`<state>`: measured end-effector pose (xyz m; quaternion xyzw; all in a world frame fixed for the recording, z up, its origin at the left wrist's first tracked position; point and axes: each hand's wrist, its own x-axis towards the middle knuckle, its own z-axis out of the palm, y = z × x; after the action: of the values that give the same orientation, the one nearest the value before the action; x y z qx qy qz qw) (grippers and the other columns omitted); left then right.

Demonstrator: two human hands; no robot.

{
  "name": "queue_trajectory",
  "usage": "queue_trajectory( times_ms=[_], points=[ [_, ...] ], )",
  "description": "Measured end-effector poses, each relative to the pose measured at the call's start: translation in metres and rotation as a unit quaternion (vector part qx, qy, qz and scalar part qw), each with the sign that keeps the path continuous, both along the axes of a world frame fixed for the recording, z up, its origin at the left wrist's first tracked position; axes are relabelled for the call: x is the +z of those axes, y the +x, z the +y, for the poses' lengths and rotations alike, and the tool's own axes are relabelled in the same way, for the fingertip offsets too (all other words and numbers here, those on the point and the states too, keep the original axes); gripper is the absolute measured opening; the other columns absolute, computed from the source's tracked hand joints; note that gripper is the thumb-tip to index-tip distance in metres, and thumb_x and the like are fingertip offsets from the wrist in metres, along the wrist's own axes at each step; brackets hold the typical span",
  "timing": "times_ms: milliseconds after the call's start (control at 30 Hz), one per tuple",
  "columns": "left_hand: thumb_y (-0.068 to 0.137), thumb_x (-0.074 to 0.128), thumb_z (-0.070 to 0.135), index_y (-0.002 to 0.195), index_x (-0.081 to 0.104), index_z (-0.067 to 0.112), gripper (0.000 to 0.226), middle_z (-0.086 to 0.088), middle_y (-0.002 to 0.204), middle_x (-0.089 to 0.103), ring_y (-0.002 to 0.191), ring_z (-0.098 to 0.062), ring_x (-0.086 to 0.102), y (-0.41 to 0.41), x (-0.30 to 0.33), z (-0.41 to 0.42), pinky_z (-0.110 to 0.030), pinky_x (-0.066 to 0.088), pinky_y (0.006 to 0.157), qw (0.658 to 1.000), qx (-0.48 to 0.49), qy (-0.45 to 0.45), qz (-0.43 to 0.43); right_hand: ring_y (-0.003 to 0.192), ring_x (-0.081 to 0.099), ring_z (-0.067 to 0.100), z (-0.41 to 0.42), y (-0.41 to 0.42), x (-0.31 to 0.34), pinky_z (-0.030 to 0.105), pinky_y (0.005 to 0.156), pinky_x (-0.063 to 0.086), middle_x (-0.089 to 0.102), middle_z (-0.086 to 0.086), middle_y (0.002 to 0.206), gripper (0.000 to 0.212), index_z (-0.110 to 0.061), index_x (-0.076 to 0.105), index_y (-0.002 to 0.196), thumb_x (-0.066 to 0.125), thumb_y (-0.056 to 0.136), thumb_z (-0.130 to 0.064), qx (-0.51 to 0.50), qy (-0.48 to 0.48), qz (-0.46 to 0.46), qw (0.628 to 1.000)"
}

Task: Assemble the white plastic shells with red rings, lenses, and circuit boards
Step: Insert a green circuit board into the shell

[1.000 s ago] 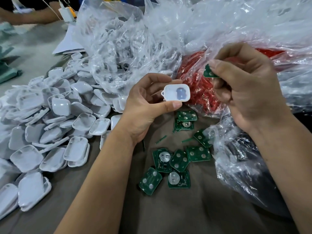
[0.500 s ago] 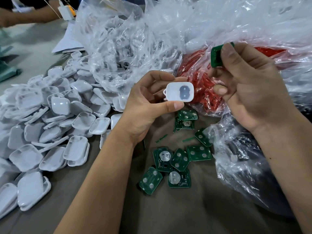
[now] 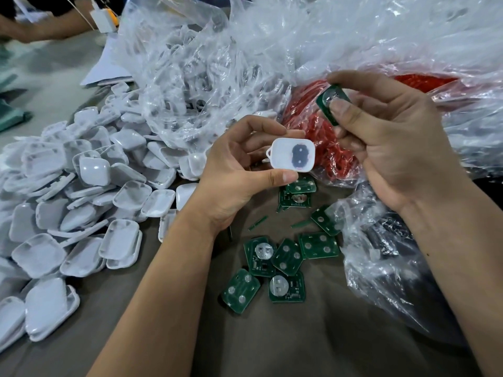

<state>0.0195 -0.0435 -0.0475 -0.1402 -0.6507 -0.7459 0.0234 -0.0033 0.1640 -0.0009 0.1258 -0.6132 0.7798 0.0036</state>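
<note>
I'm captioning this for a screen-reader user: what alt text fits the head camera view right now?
A person's left hand holds an open white plastic shell with a dark insert inside, while the right hand pinches a green circuit board above it. Below lie loose circuit boards on a grey table, a pile of white shells at left, and clear bags behind.

A white shell (image 3: 293, 157) is pinched in the left hand (image 3: 239, 178), open side up. A green board (image 3: 332, 102) is pinched in the right hand (image 3: 392, 148). Loose boards (image 3: 275, 263) and a shell pile (image 3: 73, 202) are seen on the surface (image 3: 272, 344).
</note>
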Motion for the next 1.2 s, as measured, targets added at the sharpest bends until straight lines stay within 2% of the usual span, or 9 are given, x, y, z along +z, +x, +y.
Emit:
queue_trajectory(
  times_ms=[100, 233, 300, 433, 500, 567, 633, 900, 1200],
  points=[
    [0.07, 0.087, 0.003, 0.11, 0.06, 0.014, 0.049, -0.013, 0.121, 0.074, 0.115, -0.03, 0.07, 0.0, 0.0, -0.001, -0.044, 0.056, 0.096, 1.0, 0.014, -0.004, 0.002, 0.069, 0.057, 0.01, -0.001, -0.001, -0.003, 0.018, 0.052, 0.042, 0.069, 0.002, 0.081, 0.028, -0.012, 0.072, 0.122, 0.066, 0.097, -0.002, -0.001, 0.022, 0.008, 1.0],
    [0.068, 0.088, 0.003, 0.11, 0.059, 0.013, 0.052, -0.011, 0.118, 0.075, 0.116, -0.03, 0.069, -0.001, -0.002, 0.0, -0.046, 0.055, 0.097, 0.999, 0.038, -0.012, 0.008, 0.066, 0.066, 0.026, -0.004, 0.002, -0.002, 0.023, 0.048, 0.047, 0.073, 0.008, 0.073, 0.015, -0.008, 0.07, 0.105, 0.075, 0.091, -0.003, -0.009, 0.037, 0.034, 0.999],
    [0.068, 0.089, 0.003, 0.109, 0.06, 0.012, 0.052, -0.008, 0.115, 0.077, 0.116, -0.028, 0.07, -0.001, -0.002, 0.001, -0.043, 0.055, 0.097, 0.998, 0.063, -0.02, 0.016, 0.065, 0.069, 0.025, -0.005, 0.004, -0.001, 0.023, 0.051, 0.05, 0.075, 0.008, 0.074, 0.014, -0.009, 0.073, 0.101, 0.076, 0.089, -0.002, -0.01, 0.047, 0.046, 0.998],
    [0.067, 0.095, 0.013, 0.11, 0.061, 0.01, 0.055, -0.001, 0.109, 0.078, 0.109, -0.022, 0.073, -0.001, -0.003, 0.006, -0.051, 0.056, 0.098, 0.986, 0.145, -0.072, 0.044, 0.066, 0.071, 0.021, -0.008, 0.004, -0.003, 0.022, 0.058, 0.055, 0.074, 0.008, 0.076, 0.018, -0.011, 0.078, 0.1, 0.072, 0.092, 0.004, -0.015, 0.071, 0.036, 0.997],
    [0.067, 0.097, 0.019, 0.111, 0.062, 0.01, 0.057, 0.001, 0.105, 0.078, 0.102, -0.019, 0.075, 0.0, -0.002, 0.011, -0.043, 0.06, 0.09, 0.979, 0.178, -0.09, 0.051, 0.063, 0.071, 0.021, -0.01, 0.004, -0.006, 0.022, 0.057, 0.056, 0.075, 0.011, 0.075, 0.014, -0.007, 0.078, 0.098, 0.072, 0.092, 0.004, -0.022, 0.08, 0.021, 0.996],
    [0.066, 0.098, 0.021, 0.109, 0.063, 0.01, 0.057, 0.002, 0.099, 0.078, 0.096, -0.014, 0.076, 0.001, -0.001, 0.015, -0.028, 0.059, 0.08, 0.973, 0.201, -0.097, 0.064, 0.059, 0.071, 0.02, -0.011, 0.004, -0.008, 0.022, 0.054, 0.055, 0.075, 0.013, 0.072, 0.008, -0.004, 0.077, 0.096, 0.076, 0.09, 0.002, -0.037, 0.084, 0.008, 0.996],
    [0.065, 0.098, 0.024, 0.108, 0.063, 0.011, 0.056, 0.004, 0.096, 0.077, 0.093, -0.012, 0.076, 0.002, 0.001, 0.019, -0.023, 0.058, 0.077, 0.969, 0.213, -0.106, 0.075, 0.055, 0.069, 0.018, -0.012, 0.004, -0.008, 0.022, 0.05, 0.053, 0.075, 0.012, 0.069, 0.006, -0.003, 0.076, 0.091, 0.079, 0.087, 0.0, -0.055, 0.08, -0.001, 0.995],
    [0.064, 0.099, 0.022, 0.11, 0.06, 0.013, 0.061, 0.002, 0.099, 0.076, 0.096, -0.02, 0.075, 0.004, 0.002, 0.024, -0.046, 0.063, 0.079, 0.959, 0.225, -0.134, 0.11, 0.048, 0.06, 0.014, -0.01, 0.002, -0.009, 0.02, 0.041, 0.043, 0.071, 0.008, 0.062, 0.009, -0.008, 0.077, 0.08, 0.08, 0.087, -0.002, -0.077, 0.073, -0.006, 0.994],
    [0.065, 0.099, 0.022, 0.108, 0.059, 0.012, 0.059, 0.004, 0.099, 0.076, 0.1, -0.014, 0.074, 0.005, 0.004, 0.028, -0.035, 0.062, 0.079, 0.939, 0.265, -0.154, 0.158, 0.045, 0.058, 0.014, -0.012, 0.003, -0.011, 0.021, 0.039, 0.041, 0.07, 0.007, 0.059, 0.008, -0.012, 0.078, 0.082, 0.081, 0.088, -0.008, -0.079, 0.106, 0.038, 0.99]
  ],
)
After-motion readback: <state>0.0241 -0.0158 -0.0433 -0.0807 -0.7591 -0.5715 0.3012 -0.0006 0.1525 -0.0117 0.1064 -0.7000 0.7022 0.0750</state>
